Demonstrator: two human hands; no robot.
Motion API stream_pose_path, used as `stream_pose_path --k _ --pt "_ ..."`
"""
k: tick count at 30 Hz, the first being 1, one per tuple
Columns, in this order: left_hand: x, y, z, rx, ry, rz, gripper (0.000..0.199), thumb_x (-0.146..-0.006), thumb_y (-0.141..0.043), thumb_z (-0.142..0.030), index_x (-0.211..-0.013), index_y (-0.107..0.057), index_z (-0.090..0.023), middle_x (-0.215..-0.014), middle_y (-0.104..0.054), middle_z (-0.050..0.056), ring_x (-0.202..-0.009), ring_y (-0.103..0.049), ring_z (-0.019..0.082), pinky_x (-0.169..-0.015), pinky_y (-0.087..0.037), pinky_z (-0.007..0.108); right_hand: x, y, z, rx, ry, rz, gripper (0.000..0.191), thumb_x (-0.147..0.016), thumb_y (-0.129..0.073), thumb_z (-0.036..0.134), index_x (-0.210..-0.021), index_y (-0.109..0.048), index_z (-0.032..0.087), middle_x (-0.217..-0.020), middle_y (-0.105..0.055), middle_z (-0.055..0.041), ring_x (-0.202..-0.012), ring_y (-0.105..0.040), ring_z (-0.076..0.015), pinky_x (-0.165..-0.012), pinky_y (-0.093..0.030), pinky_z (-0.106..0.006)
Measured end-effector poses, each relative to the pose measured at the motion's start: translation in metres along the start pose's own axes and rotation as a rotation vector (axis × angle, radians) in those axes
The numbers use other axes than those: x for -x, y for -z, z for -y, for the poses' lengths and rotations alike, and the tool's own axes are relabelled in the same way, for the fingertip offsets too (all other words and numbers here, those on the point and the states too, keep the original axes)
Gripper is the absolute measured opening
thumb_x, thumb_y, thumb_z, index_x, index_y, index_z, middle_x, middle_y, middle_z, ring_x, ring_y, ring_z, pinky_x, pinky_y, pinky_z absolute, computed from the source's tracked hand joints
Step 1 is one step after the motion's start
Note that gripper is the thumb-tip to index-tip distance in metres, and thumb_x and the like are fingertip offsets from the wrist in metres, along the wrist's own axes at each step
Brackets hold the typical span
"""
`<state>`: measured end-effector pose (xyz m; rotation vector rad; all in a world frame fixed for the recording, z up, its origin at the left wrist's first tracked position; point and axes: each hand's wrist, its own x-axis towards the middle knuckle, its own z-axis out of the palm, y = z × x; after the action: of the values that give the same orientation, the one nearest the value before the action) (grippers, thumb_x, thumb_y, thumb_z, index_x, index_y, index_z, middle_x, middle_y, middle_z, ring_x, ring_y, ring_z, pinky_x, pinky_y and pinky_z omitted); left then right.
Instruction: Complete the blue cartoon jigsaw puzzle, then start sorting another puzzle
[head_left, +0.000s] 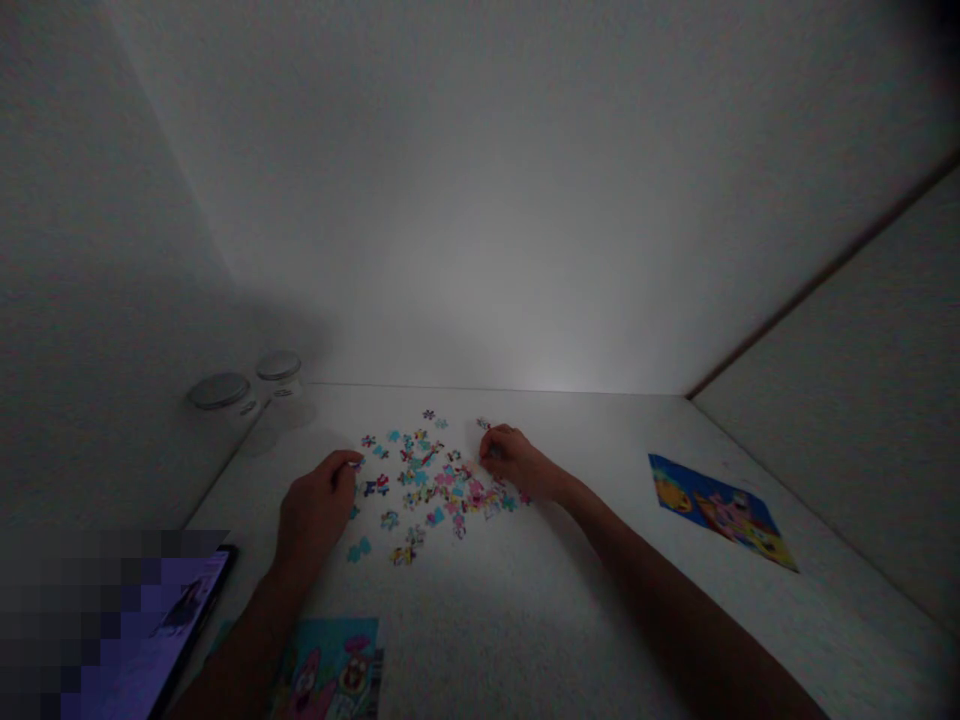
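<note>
Many small coloured puzzle pieces (420, 478) lie loose in a spread-out heap on the white table (465, 620). At the left edge of the heap is my left hand (319, 500), its thumb and forefinger pinched together on a small puzzle piece that partly shows at the fingertips. My right hand (517, 460) reaches over the heap's right side with curled fingers close to the pieces. What its fingertips hold, if anything, is too small and dark to make out.
Two lidded clear jars (279, 366) stand at the back left. A lit tablet (142, 640) lies at the lower left. One cartoon picture (330, 668) is partly under my left forearm; another picture (720, 508) lies at the right. Walls (480, 250) rise behind.
</note>
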<state>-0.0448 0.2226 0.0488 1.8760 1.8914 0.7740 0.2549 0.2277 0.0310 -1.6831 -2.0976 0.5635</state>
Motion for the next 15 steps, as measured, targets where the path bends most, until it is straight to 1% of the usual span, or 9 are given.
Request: stream_pose_path --k 1,3,5,6,9,11,15 --pt "0.000 0.000 0.000 0.001 -0.003 0.000 0.034 -0.085 -0.038 -0.030 -0.099 -0.068 -0.024 -0.053 -0.055 -0.003 -0.051 -0.053 0.016 -0.051 -0.032 0.024 0.002 0.002 0.002 -0.008 -0.003 -0.001 0.013 -0.078 -0.057 0.011 -0.087 -0.064 0.017 -0.094 -0.060 -0.0075 -0.090 -0.056 -0.0192 -0.081 -0.045 -0.032" --pt "0.000 0.001 0.000 0.005 -0.008 0.002 0.033 -0.085 -0.038 -0.030 -0.099 -0.068 -0.024 -0.053 -0.056 -0.003 -0.051 -0.053 0.016 -0.051 -0.032 0.023 0.006 0.005 0.006 -0.031 0.026 0.003 0.025 -0.080 -0.054 0.010 -0.101 -0.064 0.018 -0.103 -0.060 -0.0086 -0.094 -0.056 -0.0189 -0.083 -0.045 -0.032" --pt "0.001 0.002 0.000 0.007 -0.011 0.004 0.033 -0.085 -0.038 -0.029 -0.099 -0.068 -0.024 -0.053 -0.056 -0.003 -0.051 -0.053 0.015 -0.051 -0.032 0.023 0.010 0.006 0.012 -0.040 0.097 0.019 0.032 -0.083 -0.056 0.015 -0.114 -0.061 0.020 -0.112 -0.059 -0.0092 -0.102 -0.054 -0.0199 -0.089 -0.043 -0.035" --pt "0.001 0.002 0.001 0.007 -0.012 0.005 0.033 -0.086 -0.038 -0.028 -0.099 -0.068 -0.023 -0.053 -0.055 -0.003 -0.050 -0.053 0.015 -0.051 -0.032 0.023 0.011 0.006 0.015 -0.029 0.136 0.033 0.032 -0.084 -0.058 0.019 -0.116 -0.062 0.021 -0.113 -0.059 -0.0093 -0.105 -0.054 -0.0209 -0.092 -0.042 -0.037" --pt "0.002 0.003 0.001 0.006 -0.017 0.008 0.032 -0.086 -0.039 -0.026 -0.099 -0.067 -0.023 -0.050 -0.053 -0.003 -0.049 -0.053 0.015 -0.050 -0.032 0.023 0.011 0.002 0.020 0.036 0.192 0.055 0.022 -0.082 -0.063 0.026 -0.104 -0.067 0.020 -0.106 -0.062 -0.0101 -0.100 -0.056 -0.0226 -0.092 -0.041 -0.039" --pt "0.002 0.003 0.000 0.008 -0.022 0.010 0.031 -0.086 -0.039 -0.026 -0.099 -0.067 -0.023 -0.048 -0.052 -0.004 -0.049 -0.053 0.015 -0.050 -0.032 0.023 0.009 -0.002 0.021 0.039 0.194 0.047 0.016 -0.082 -0.063 0.024 -0.096 -0.068 0.019 -0.101 -0.063 -0.0096 -0.097 -0.057 -0.0218 -0.090 -0.042 -0.038" --pt "0.002 0.003 0.000 0.007 -0.031 0.016 0.031 -0.087 -0.039 -0.027 -0.099 -0.067 -0.023 -0.047 -0.051 -0.004 -0.049 -0.053 0.016 -0.051 -0.031 0.023 0.007 -0.007 0.020 -0.070 0.135 0.017 0.010 -0.081 -0.062 0.018 -0.089 -0.066 0.018 -0.094 -0.063 -0.0078 -0.093 -0.056 -0.0198 -0.088 -0.043 -0.035"
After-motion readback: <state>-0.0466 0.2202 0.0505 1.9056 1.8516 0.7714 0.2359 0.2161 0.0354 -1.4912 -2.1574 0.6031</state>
